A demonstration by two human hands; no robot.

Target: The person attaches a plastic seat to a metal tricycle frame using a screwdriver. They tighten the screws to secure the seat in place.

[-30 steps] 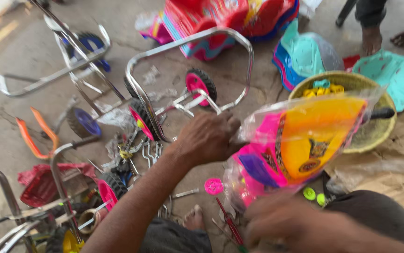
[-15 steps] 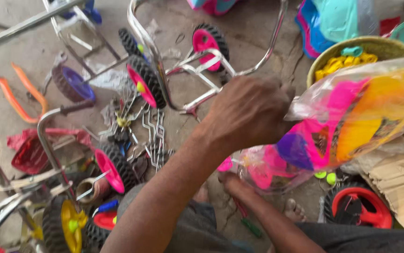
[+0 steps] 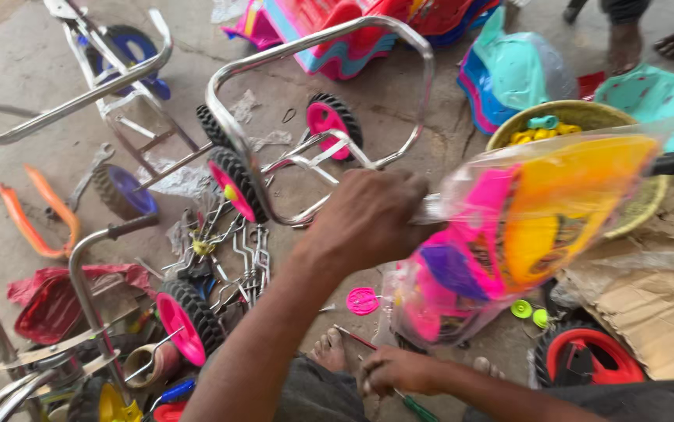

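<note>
My left hand (image 3: 368, 219) gripped clear plastic bag of pink and orange toy parts (image 3: 520, 227), fingers closed at its neck, above concrete floor (image 3: 399, 94). My right hand (image 3: 399, 369) held thin red-green screwdriver (image 3: 403, 398), fingers curled.

Pink-and-orange plastic part (image 3: 524, 227) in clear wrap — black wheels (image 3: 231, 184), pink hubs — chrome frame (image 3: 423, 86).

Yellow basket (image 3: 640, 207) of small parts, orange curved strips (image 3: 36, 211), torn cardboard (image 3: 657, 305), red wheel (image 3: 583, 355)
</note>
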